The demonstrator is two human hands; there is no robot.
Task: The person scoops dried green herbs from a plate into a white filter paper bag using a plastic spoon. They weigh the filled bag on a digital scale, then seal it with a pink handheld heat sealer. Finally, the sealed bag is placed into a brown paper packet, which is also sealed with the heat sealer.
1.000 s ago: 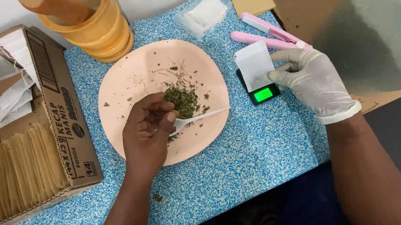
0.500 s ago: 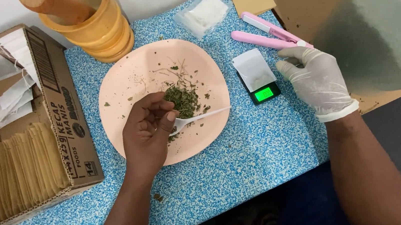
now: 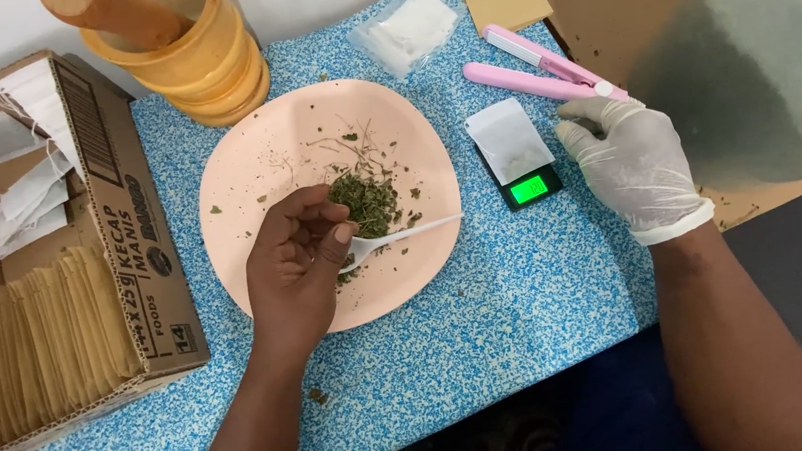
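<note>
Evidently the left hand (image 3: 297,263) is pinching a white plastic spoon (image 3: 400,235) beside the dried herbs (image 3: 367,202) on the pink plate (image 3: 246,188), while the gloved right hand (image 3: 634,164), fingers loosely curled, is touching the pink sealer (image 3: 545,73) by the small scale (image 3: 529,185); scooping seems under way, calling for a steady lift.

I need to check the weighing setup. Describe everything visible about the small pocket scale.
The pocket scale is a small, flat, dark rectangle lying on the blue speckled table, right of the peach plate. Its display at the near end glows green, so it is on. A white sachet-like bag lies flat on its platform, covering most of it. The gloved right hand rests just to its right, not clearly touching. The pink sealer lies beyond it.
</note>
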